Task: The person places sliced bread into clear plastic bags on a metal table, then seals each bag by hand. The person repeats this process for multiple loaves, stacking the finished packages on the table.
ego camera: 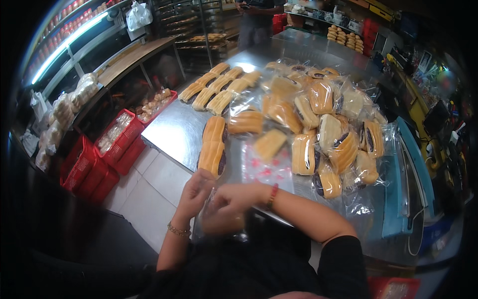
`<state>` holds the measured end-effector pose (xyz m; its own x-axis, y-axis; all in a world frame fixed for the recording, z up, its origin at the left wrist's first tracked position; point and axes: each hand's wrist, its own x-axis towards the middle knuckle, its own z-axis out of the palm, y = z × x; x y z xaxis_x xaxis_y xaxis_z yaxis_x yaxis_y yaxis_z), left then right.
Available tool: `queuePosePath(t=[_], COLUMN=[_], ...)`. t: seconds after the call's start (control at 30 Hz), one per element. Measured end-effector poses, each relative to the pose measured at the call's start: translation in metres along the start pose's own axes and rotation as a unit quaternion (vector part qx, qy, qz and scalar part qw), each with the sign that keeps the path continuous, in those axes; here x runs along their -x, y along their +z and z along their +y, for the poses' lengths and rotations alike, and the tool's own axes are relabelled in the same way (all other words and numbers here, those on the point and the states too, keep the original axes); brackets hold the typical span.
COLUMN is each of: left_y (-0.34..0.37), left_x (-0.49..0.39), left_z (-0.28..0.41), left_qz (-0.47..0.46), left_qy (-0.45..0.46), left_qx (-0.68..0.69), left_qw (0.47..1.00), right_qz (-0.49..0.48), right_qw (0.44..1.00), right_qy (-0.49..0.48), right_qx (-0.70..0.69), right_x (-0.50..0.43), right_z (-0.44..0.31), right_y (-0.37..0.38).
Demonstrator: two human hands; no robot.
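A clear plastic bag point(209, 220) with a filled bread roll point(224, 223) in it hangs low at the table's front edge, blurred. My left hand point(196, 194) pinches the bag's upper edge on the left. Fingers curled, my right hand point(235, 198) grips the bag's mouth from the right and covers part of it. Just beyond my left hand, unwrapped rolls with dark filling point(213, 145) lie end to end on the steel table point(168, 130). A stack of flat printed plastic bags point(267, 168) lies ahead of my right hand, with a blurred roll point(270, 144) over its far end.
Bagged rolls point(328, 130) are heaped on the right. Unwrapped rolls point(213, 89) sit in rows at the far left. A blue bag sealer point(403, 187) stands at the right edge. Red crates point(119, 134) are on the floor left. A person point(257, 22) stands beyond the table.
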<state>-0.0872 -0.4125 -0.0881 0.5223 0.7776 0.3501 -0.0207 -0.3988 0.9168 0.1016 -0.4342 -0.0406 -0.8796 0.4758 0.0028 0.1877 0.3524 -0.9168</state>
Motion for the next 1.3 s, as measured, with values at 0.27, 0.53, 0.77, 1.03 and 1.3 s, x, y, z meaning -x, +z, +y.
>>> queuePosePath(t=[0.27, 0.53, 0.77, 1.03, 1.3], left_y=[-0.013, 0.015, 0.037, 0.026, 0.021], left_x=[-0.014, -0.020, -0.029, -0.017, -0.009], left_z=[0.028, 0.059, 0.094, 0.046, 0.023], left_qz=[0.177, 0.046, 0.138, 0.133, 0.123], left_qy=[-0.067, -0.056, 0.039, -0.037, -0.167], left_qx=[0.051, 0.093, 0.154, 0.050, 0.272], left_qw=[0.981, 0.993, 0.978, 0.989, 0.940], right_qz=[0.524, 0.656, 0.400, 0.477, 0.406], right_qw=[0.831, 0.570, 0.910, 0.869, 0.896], right_qy=[-0.033, -0.065, -0.019, 0.004, 0.174], right_qx=[0.184, 0.491, 0.108, 0.128, 0.052], right_x=[0.065, 0.093, 0.040, 0.023, 0.019], right_z=[-0.073, -0.088, -0.057, -0.036, -0.007], right_y=[-0.051, -0.065, -0.019, -0.010, -0.011])
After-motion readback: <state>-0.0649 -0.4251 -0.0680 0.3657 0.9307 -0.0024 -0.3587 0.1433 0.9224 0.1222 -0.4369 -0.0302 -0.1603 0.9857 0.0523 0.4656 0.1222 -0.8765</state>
